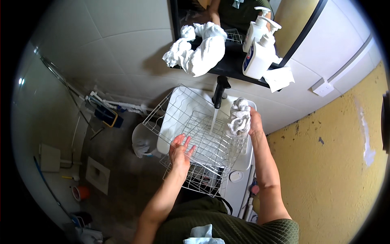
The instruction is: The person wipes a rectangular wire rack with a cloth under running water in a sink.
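Observation:
A wire rack (211, 156) lies slanted across the white sink (164, 138), its left corner sticking out past the rim. At its near edge is my left hand (180, 152), fingers partly spread and the wire against them; it seems to grip the rack. On the right, my right hand (256, 123) is closed on a bunched white cloth (239, 118) with greyish folds, above the sink's right side. Water (213, 120) runs from the black tap (221, 91) down through the wires.
A black shelf under the mirror (294, 38) bears piled white cloths (203, 49), white pump bottles (260, 57) and a white tissue (279, 78). More wire racking (201, 179) stands near my body. A white bucket (142, 140) is left of the sink; a yellow wall (325, 150) borders the right.

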Motion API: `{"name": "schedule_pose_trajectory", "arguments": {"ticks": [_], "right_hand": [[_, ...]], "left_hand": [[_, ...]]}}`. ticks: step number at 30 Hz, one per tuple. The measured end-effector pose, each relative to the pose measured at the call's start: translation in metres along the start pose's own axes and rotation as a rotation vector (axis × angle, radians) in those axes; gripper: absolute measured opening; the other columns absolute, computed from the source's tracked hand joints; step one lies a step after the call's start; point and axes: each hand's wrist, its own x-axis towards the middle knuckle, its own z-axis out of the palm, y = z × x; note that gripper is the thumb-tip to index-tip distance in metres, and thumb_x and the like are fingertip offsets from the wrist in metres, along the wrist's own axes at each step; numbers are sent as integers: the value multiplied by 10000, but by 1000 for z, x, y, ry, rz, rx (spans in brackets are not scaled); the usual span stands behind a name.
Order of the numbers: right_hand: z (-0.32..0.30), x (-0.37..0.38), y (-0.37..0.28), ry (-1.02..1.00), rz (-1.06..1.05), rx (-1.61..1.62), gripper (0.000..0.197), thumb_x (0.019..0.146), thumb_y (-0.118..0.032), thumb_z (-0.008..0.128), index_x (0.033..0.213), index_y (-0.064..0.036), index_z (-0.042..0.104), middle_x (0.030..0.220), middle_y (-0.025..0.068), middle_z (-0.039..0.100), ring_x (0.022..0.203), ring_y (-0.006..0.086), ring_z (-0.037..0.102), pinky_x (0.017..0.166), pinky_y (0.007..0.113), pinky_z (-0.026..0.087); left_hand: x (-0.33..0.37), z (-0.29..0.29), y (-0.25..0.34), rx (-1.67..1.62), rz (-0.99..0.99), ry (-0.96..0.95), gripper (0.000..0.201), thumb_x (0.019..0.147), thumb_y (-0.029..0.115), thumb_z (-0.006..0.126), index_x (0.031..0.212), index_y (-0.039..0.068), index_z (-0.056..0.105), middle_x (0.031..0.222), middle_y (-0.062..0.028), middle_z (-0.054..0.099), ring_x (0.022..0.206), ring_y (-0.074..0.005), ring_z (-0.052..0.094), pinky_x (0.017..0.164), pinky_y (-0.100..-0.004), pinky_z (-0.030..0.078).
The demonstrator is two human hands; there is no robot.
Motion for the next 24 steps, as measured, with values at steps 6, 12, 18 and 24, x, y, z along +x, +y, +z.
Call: {"name": "schedule_pose_trajectory", "arguments": {"ticks": [6,12,18,24], "right_hand": [[27,6,17,195,-33,-312,483,774,-124,718,1153,82,500,944,142,637,776,202,641,648,317,540],[-6,33,58,263,-315,-1403,463,698,-103,639,1155,-57,572,984,181,642,817,317,643,782,368,505],[20,46,95,253,-512,-1699,396,660,-81,636,1054,-106,606,969,140,590,953,299,567,729,409,514],[38,67,120,-40,-476,-2079,263,652,-65,581,911,-21,601,954,123,621,927,301,589,706,410,527]], "left_hand": [[37,-4,-43,-131,84,-1,495,749,-84,454,1177,162,465,1354,-67,406,1223,-284,451,902,-522,419],[38,-8,-62,-42,-221,89,502,825,-24,536,1222,216,343,1291,-114,436,1105,-301,517,805,-547,480],[37,-1,-59,179,-213,82,391,784,-131,555,1067,59,364,1095,-219,534,947,-339,613,768,-507,550],[46,-2,-67,231,-213,146,223,814,-121,557,899,10,398,971,-237,580,852,-337,646,740,-496,575]]}}
